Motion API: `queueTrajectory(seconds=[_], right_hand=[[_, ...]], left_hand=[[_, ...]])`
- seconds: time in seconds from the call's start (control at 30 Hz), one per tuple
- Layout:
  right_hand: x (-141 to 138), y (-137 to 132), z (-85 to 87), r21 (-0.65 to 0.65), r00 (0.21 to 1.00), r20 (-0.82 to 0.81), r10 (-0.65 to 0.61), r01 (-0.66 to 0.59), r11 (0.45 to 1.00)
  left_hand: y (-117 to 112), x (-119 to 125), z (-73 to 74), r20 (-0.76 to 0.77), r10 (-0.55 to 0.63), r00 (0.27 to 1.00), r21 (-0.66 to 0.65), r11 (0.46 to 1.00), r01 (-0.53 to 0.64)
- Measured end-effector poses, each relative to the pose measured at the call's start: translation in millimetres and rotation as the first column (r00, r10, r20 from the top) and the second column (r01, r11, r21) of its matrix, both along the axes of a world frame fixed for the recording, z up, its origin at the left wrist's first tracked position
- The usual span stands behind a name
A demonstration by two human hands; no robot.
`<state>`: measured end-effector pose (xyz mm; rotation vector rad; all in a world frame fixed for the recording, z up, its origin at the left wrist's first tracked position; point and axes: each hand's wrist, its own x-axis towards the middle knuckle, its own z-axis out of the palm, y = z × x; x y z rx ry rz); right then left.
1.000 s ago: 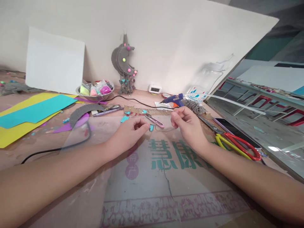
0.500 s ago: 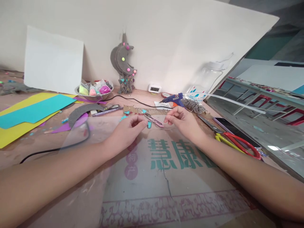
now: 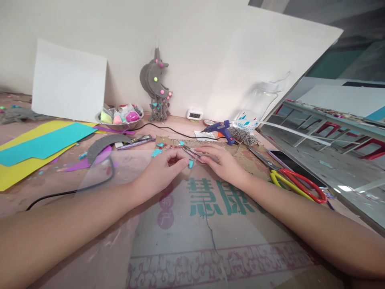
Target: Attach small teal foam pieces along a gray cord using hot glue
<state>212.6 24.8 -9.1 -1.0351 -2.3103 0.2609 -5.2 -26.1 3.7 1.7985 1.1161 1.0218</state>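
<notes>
My left hand point(image 3: 167, 168) is closed, thumb and forefinger pinched together. A small teal piece point(image 3: 190, 163) with a greyish edge shows at those fingertips. Close on the right, my right hand point(image 3: 224, 162) has its thumb and fingers pressed together; whatever lies in the pinch is too small to make out, though a thin greyish strand seems to run between the hands. Small scissors point(image 3: 189, 151) with pinkish handles lie just beyond the fingertips, the handle end partly covered by my right fingers. More teal cut pieces point(image 3: 156, 152) rest beyond my left hand.
A blue glue gun point(image 3: 221, 129) lies behind my right hand by grey yarn point(image 3: 245, 136). Large red-and-yellow-handled scissors point(image 3: 296, 182) and a phone point(image 3: 296, 168) are at right. A metal bowl point(image 3: 120, 126) holds bagged clay. A grey crescent ornament point(image 3: 154, 84) hangs behind.
My right hand has moved left, nearer my left hand, and now covers part of the small scissors' handles. The teal piece stays by my left fingertips. The view has shifted slightly.
</notes>
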Motion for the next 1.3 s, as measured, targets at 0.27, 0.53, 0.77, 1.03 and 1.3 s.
queueTrajectory(seconds=[0.27, 0.53, 0.77, 1.03, 1.3], right_hand=[[9, 7, 3.9, 0.116, 0.947, 0.299, -0.115, 0.084, 0.99], [30, 22, 10.8, 0.15, 0.857, 0.452, -0.246, 0.199, 0.968], [25, 10, 44.2, 0.077, 0.942, -0.229, -0.247, 0.271, 0.96], [-5, -52, 54.3, -0.136, 0.973, -0.222, -0.065, 0.035, 0.99], [-4, -49, 16.8, -0.094, 0.987, 0.161, -0.003, 0.018, 0.995]], left_hand=[[-3, 1, 2.9, -0.058, -0.049, 0.997, 0.013, 0.999, 0.05], [-3, 0, 0.8, -0.053, -0.021, 0.998, -0.03, 0.999, 0.019], [-2, 0, -1.9, -0.013, 0.018, 1.0, -0.03, 0.999, -0.019], [3, -1, -5.4, 0.106, 0.091, 0.99, -0.162, 0.984, -0.073], [4, -4, -4.4, 0.092, 0.14, 0.986, -0.119, 0.984, -0.129]])
